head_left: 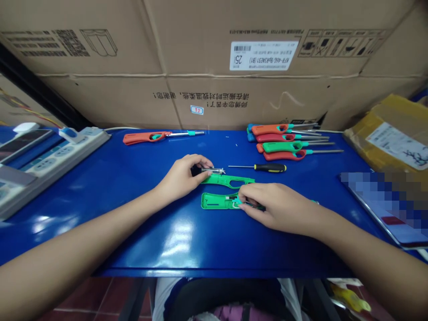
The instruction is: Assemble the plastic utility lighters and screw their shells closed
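Two green halves of a lighter's casing lie side by side on the blue table. My left hand (pixel 183 176) pinches a small silver metal cylinder (pixel 214 170) just above the far casing half (pixel 230 180). The near casing half (pixel 214 201) lies with its hollow side up, with small dark and teal parts (pixel 235 200) inside. At its right end, my right hand (pixel 270 205) has thumb and fingertips closed on the teal part or the casing edge; which one, I cannot tell. The fingers hide the rest of that half. Behind my right hand lies a black-and-yellow screwdriver (pixel 270 167).
Several long-nosed lighters (pixel 284 142) are piled at the back right, and a single orange lighter (pixel 147 137) lies at the back left. A power strip (pixel 53 160) runs along the left. On the right are a phone (pixel 384 214) and a taped parcel (pixel 394 129). A large cardboard box (pixel 200 58) walls the back.
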A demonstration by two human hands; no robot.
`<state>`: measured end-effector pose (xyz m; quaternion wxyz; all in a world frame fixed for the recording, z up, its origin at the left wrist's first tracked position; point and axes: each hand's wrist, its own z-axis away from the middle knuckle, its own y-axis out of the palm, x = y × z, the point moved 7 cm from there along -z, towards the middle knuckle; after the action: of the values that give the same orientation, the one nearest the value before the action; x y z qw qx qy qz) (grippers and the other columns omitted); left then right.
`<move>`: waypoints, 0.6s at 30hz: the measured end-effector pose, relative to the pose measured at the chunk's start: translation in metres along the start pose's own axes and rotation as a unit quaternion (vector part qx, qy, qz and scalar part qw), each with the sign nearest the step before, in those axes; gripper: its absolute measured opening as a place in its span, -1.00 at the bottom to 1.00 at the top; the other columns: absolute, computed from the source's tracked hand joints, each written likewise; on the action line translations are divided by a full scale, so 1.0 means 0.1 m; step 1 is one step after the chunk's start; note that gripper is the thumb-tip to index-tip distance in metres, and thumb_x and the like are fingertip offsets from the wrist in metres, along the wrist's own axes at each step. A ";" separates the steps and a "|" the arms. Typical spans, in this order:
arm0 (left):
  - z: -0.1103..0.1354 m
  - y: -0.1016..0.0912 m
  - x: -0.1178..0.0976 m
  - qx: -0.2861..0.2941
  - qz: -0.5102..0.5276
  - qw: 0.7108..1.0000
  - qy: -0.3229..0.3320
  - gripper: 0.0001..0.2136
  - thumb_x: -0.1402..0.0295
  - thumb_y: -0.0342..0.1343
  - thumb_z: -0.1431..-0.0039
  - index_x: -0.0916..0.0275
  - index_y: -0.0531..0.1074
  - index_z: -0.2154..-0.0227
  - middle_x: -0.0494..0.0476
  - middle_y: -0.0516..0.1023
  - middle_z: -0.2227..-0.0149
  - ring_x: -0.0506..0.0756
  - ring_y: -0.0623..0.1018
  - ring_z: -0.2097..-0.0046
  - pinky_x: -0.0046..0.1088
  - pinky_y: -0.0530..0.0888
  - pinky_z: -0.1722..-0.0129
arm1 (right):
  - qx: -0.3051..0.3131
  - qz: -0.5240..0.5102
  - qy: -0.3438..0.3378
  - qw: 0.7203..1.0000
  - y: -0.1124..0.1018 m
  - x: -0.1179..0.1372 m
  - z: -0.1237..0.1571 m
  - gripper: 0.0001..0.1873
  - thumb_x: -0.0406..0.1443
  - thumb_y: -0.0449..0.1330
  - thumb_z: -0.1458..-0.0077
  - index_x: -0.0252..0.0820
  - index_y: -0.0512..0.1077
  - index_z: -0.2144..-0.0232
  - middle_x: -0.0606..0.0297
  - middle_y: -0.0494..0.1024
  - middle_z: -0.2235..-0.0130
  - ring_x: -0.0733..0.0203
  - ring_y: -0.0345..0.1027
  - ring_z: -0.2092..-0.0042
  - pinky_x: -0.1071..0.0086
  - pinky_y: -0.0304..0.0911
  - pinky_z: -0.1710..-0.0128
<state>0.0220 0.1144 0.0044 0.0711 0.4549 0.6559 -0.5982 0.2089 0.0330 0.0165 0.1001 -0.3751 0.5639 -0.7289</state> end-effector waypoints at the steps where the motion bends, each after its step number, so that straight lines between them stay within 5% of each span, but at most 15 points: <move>1: 0.00 -0.01 0.01 -0.005 0.005 1.000 -0.004 -0.79 0.28 0.22 -0.23 0.26 0.57 0.15 0.15 0.65 0.19 0.11 0.58 0.19 -0.29 0.50 0.10 | 0.002 0.000 0.001 1.000 0.00 0.00 0.00 -0.88 -0.29 0.08 -0.31 -0.13 0.29 0.33 0.37 0.43 0.35 0.26 0.25 0.37 0.36 -0.04 0.39; 9: -0.03 0.00 0.09 0.031 0.031 0.998 -0.034 -0.70 0.11 0.20 -0.24 0.16 0.66 0.13 0.15 0.66 0.16 0.12 0.59 0.17 -0.30 0.49 0.15 | -0.014 0.003 -0.002 1.000 -0.04 0.01 -0.01 -0.88 -0.30 0.09 -0.29 -0.13 0.28 0.34 0.36 0.44 0.37 0.26 0.24 0.39 0.36 -0.05 0.40; 14: -0.02 -0.05 0.09 -0.007 0.063 0.996 -0.062 -0.66 0.07 0.18 -0.27 0.22 0.62 0.10 0.17 0.68 0.16 0.10 0.57 0.26 -0.34 0.48 0.23 | -0.018 0.006 -0.003 1.000 -0.03 -0.01 -0.01 -0.87 -0.32 0.09 -0.30 -0.14 0.29 0.35 0.35 0.45 0.36 0.27 0.24 0.38 0.36 -0.02 0.39; 18: 0.03 -0.10 -0.10 -0.032 0.114 0.992 -0.038 -0.69 0.11 0.19 -0.29 0.24 0.58 0.11 0.18 0.67 0.09 0.12 0.60 0.13 -0.33 0.52 0.13 | -0.051 -0.016 0.001 0.999 -0.07 -0.06 0.01 -0.92 -0.29 0.14 -0.28 -0.15 0.37 0.30 0.31 0.46 0.26 0.26 0.27 0.31 0.37 0.06 0.35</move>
<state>0.0196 0.1079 0.0174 0.1780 0.5015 0.6150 -0.5819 0.2156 0.0381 0.0202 0.0686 -0.3877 0.5941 -0.7015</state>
